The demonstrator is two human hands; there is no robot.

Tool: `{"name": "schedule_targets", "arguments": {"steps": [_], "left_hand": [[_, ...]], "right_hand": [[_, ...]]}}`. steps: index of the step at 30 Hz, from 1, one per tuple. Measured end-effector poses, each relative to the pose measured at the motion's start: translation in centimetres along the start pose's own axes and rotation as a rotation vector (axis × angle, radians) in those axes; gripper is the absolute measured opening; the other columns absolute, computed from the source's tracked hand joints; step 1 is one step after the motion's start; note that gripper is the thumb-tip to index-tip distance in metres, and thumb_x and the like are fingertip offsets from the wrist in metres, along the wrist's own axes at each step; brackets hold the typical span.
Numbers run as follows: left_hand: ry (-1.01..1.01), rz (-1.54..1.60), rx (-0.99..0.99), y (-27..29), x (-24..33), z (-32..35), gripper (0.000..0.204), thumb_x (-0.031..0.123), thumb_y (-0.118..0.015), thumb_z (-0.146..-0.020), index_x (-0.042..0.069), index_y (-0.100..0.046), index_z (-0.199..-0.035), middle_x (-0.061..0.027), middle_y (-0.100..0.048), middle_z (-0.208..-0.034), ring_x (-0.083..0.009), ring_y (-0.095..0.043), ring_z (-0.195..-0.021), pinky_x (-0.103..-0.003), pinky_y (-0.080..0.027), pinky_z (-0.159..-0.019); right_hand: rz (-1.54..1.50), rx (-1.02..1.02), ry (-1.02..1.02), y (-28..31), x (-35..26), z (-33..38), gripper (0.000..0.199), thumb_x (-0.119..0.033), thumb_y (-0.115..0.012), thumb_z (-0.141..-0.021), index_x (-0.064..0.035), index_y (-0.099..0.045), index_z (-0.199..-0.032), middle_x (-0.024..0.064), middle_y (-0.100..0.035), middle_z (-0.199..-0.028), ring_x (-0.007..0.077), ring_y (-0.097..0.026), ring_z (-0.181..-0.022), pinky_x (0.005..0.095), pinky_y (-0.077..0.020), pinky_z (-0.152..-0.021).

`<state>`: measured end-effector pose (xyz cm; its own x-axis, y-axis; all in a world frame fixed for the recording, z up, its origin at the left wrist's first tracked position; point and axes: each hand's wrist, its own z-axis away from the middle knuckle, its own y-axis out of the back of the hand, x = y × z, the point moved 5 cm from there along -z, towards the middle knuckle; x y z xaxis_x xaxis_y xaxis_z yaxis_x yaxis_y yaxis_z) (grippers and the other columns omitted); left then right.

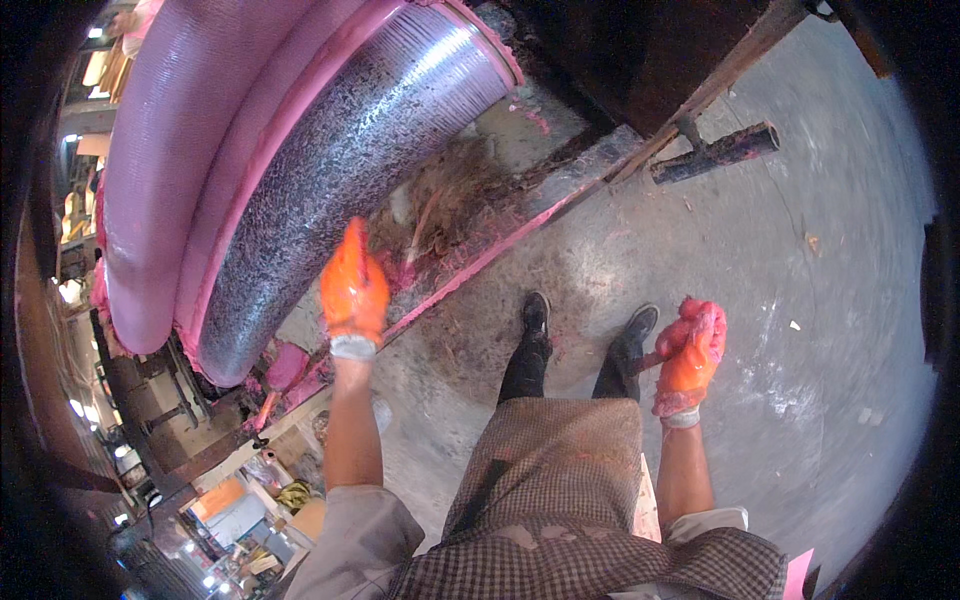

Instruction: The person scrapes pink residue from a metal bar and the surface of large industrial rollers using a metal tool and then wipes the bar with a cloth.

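The left hand (pixel 355 290), whose fingers' state cannot be told, is best held clear of the dark roller (pixel 335 170) at ten o'clock, while a stick (pixel 650 361) is seemingly clamped in the right hand's (pixel 690 350) fingers.

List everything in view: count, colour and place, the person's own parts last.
Pink-coated rollers: apparently two, pink, upper left
Metal roller: one, dark grey, beside them
Machine edge: one, pink-smeared, diagonal, centre
Bar: one, black, upper right
Lump: one, pink, below rollers
Floor: one, grey, right
Clutter: uncounted, mixed colours, lower left
Thin strip: one, dark, right of centre
Apron: one, brown checked, bottom centre
Shoes: two, black, centre
Trouser legs: two, black, centre
Left hand: one, orange glove, beside metal roller
Right hand: one, orange glove smeared pink, around strip
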<state>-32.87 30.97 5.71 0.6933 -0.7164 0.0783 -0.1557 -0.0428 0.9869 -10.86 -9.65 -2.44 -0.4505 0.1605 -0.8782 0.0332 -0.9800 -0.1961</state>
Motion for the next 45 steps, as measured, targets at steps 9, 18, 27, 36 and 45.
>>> {"name": "schedule_targets", "arguments": {"steps": [9,18,27,36,45], "left_hand": [[0.730,1.947,-0.994,-7.5,24.1,15.6,0.041,0.016,-0.058,-0.104,0.005,-0.051,-0.144,-0.0028,-0.064,-0.127,-0.0076,-0.060,-0.097,-0.027,-0.051,-0.084],[-0.028,1.151,-0.144,-6.1,24.8,8.0,0.030,0.002,-0.067,-0.093,-0.001,-0.065,-0.123,-0.0168,-0.069,-0.083,-0.0307,-0.063,-0.062,-0.040,-0.051,-0.059],[-0.518,1.145,-0.078,-2.1,33.1,-2.0,0.036,0.001,-0.058,-0.098,-0.004,-0.056,-0.134,-0.0140,-0.068,-0.114,-0.0217,-0.065,-0.096,-0.033,-0.053,-0.085],[-0.460,1.337,-0.497,-1.7,46.7,-13.1,0.034,0.020,-0.056,-0.106,0.005,-0.060,-0.136,0.0033,-0.059,-0.102,-0.0039,-0.051,-0.079,-0.022,-0.047,-0.071],[-0.286,1.415,-0.894,-8.1,47.9,-15.4,0.032,0.028,-0.051,-0.107,0.000,-0.064,-0.118,-0.0137,-0.069,-0.115,-0.0245,-0.066,-0.109,-0.037,-0.048,-0.101]], "right_hand": [[-0.441,-0.140,-0.061,-6.7,-5.1,1.8,0.050,-0.054,-0.042,-0.106,-0.0107,-0.060,-0.088,-0.0006,-0.041,-0.055,0.0153,-0.040,-0.047,0.0328,-0.0371,-0.050],[-0.550,-0.018,-0.185,-5.4,-8.9,0.5,0.053,-0.051,-0.042,-0.105,-0.0086,-0.064,-0.084,0.0031,-0.048,-0.057,0.0233,-0.047,-0.055,0.0433,-0.0439,-0.061],[-0.660,-0.161,0.250,-1.9,-11.3,-4.9,0.062,-0.051,-0.031,-0.108,-0.0102,-0.044,-0.063,0.0015,-0.035,-0.046,0.0187,-0.032,-0.039,0.0353,-0.0306,-0.044],[-0.776,-0.452,0.619,-0.6,-15.0,-10.5,0.060,-0.054,-0.046,-0.103,-0.0053,-0.057,-0.070,0.0108,-0.061,-0.068,0.0257,-0.056,-0.063,0.0367,-0.0461,-0.060],[-0.090,-0.765,0.691,-2.5,-10.5,-15.0,0.034,-0.034,-0.052,-0.102,-0.0074,-0.072,-0.097,0.0082,-0.073,-0.091,0.0285,-0.069,-0.081,0.0418,-0.0550,-0.076]]}}
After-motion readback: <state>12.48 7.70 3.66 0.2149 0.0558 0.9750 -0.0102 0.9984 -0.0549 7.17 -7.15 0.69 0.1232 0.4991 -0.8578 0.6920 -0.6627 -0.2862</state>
